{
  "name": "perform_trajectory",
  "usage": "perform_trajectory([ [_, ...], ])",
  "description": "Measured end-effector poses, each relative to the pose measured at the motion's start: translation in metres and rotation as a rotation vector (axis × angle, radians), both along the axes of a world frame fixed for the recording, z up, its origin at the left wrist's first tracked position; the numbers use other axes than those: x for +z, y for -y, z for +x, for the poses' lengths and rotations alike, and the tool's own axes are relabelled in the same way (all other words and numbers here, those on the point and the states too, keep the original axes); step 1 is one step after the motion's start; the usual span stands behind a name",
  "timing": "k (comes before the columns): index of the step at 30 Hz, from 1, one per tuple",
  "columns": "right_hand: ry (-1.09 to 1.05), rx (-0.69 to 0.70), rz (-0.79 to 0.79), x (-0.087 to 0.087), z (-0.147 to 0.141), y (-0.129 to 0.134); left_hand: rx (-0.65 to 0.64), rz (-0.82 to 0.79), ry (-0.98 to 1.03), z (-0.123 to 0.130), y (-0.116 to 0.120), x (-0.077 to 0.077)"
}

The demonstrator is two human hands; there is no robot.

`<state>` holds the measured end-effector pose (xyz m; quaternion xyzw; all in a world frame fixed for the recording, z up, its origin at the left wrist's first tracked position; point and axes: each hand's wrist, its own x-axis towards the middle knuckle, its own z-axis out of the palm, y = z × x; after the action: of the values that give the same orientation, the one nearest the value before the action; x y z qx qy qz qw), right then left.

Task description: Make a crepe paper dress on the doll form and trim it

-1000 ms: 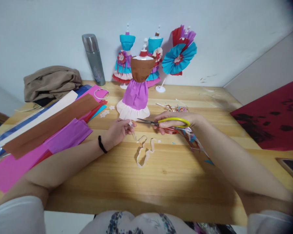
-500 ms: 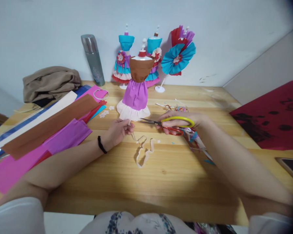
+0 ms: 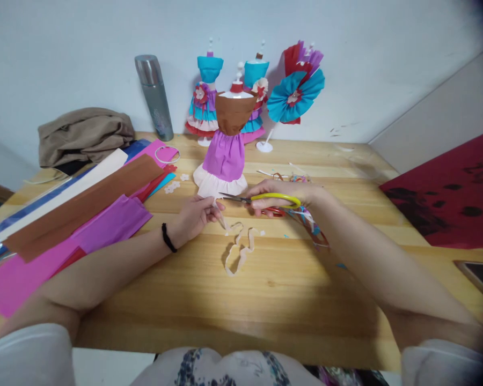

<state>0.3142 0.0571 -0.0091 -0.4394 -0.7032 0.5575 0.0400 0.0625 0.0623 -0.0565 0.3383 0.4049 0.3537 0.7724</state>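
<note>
A small dress form wears a brown top and a purple skirt with a pale pink ruffle at its hem. My left hand is closed at the ruffle's front edge, pinching a thin pale paper strip whose rest curls down onto the table. In my right hand are scissors with one yellow and one red handle loop. Their blades point left along the hem, with the tips close to my left fingertips. Whether the blades touch the paper I cannot tell.
Left of my hands lie folded crepe paper sheets, with paper flowers beside them. A flask, a brown cloth and several dressed forms stand along the wall. Paper scraps lie under my right forearm; a red board leans right.
My right hand has moved left with the scissors, bringing the blades nearer my left fingers. The left hand and the curled strip have barely moved.
</note>
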Motion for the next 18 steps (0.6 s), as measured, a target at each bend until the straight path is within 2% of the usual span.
perform_trajectory([
  [11,-0.013,0.040,-0.006,0.002,0.000,0.002,-0.019,0.015,-0.008,-0.001,0.000,0.001],
  [18,0.028,-0.002,0.003,-0.002,0.008,0.004,-0.021,0.017,-0.006,-0.001,-0.001,-0.002],
])
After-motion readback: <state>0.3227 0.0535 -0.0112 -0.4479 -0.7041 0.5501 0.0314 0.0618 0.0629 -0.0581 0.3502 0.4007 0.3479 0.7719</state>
